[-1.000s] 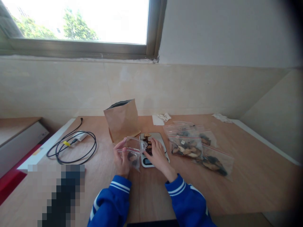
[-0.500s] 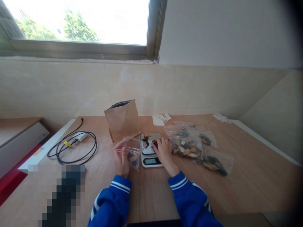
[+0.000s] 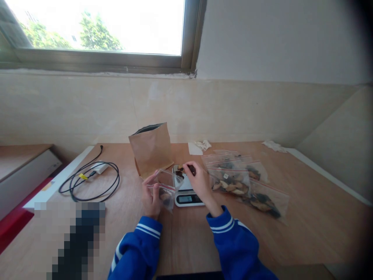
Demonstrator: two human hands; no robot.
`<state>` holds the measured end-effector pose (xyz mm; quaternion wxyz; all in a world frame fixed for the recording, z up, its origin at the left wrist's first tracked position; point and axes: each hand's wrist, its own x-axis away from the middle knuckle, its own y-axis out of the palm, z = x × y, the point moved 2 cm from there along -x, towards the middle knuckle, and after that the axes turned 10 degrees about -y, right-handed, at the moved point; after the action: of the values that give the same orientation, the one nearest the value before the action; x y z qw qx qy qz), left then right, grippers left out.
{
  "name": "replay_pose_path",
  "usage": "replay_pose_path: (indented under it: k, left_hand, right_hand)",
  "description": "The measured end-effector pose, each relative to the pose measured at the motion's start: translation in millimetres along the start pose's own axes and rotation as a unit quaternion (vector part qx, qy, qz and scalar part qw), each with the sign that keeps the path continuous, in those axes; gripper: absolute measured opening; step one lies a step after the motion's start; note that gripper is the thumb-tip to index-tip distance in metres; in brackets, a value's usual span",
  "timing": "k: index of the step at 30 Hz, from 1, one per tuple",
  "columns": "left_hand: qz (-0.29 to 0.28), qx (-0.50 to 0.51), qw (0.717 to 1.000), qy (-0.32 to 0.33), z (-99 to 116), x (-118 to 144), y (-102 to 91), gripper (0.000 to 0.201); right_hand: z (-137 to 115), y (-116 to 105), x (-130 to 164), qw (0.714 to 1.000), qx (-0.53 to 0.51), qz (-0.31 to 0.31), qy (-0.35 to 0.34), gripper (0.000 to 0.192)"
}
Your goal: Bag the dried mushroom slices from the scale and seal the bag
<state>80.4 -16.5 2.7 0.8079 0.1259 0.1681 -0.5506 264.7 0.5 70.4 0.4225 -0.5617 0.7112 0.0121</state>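
Head view: the left hand [image 3: 152,196] grips an open clear bag [image 3: 164,185] beside the scale [image 3: 186,190]; the right hand [image 3: 200,182] pinches a dark piece [image 3: 191,168] in its fingers above the scale. A brown paper bag [image 3: 151,148] stands behind, filled bags [image 3: 241,181] lie rightward on the bench [image 3: 291,229].

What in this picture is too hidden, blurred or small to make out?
- Head view: the scale display is too small to read.
- The dark piece pinched by the right hand is too small to identify.
- The brown paper bag hides its own contents.
- A pixelated patch covers whatever lies at the lower left.
- The left hand partly covers the clear zip bag.
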Motion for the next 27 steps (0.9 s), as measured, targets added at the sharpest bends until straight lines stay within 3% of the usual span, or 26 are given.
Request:
replay_pose_path:
  k: [4, 8, 13, 18, 22, 25, 27]
  left_hand:
    - [-0.043, 0.006, 0.998, 0.049, 0.4, 3.7, 0.9, 0.038]
    - [-0.053, 0.013, 0.996, 0.075, 4.7, 5.2, 0.8, 0.038]
    - [-0.056, 0.013, 0.995, 0.076, 5.2, 5.4, 1.2, 0.038]
    - [-0.022, 0.017, 0.999, 0.047, 4.0, 3.9, 0.6, 0.038]
    - [0.02, 0.016, 1.0, 0.009, 7.0, 1.1, 0.4, 0.037]
    - [0.046, 0.028, 0.998, -0.016, 8.7, -1.2, 0.1, 0.035]
    - [0.049, 0.044, 0.997, -0.031, 9.2, -2.1, 0.4, 0.033]
  right_hand:
    - [-45.7, -4.6, -7.7, 0.991, -0.083, -0.09, -0.049, 0.016]
    - [-61.8, -2.8, -3.8, 0.976, -0.115, -0.176, -0.055, 0.009]
    - [-61.8, 7.2, -1.1, 0.976, -0.128, -0.17, -0.039, 0.011]
    - [-66.8, 17.6, -2.0, 0.976, -0.138, -0.165, -0.045, 0.017]
    - [-51.3, 14.3, -7.7, 0.986, -0.115, -0.107, -0.055, 0.018]
    - [-14.8, 11.1, -9.7, 0.996, -0.048, -0.036, -0.06, 0.023]
    - [14.7, 14.4, -6.2, 0.998, 0.017, -0.041, -0.044, 0.026]
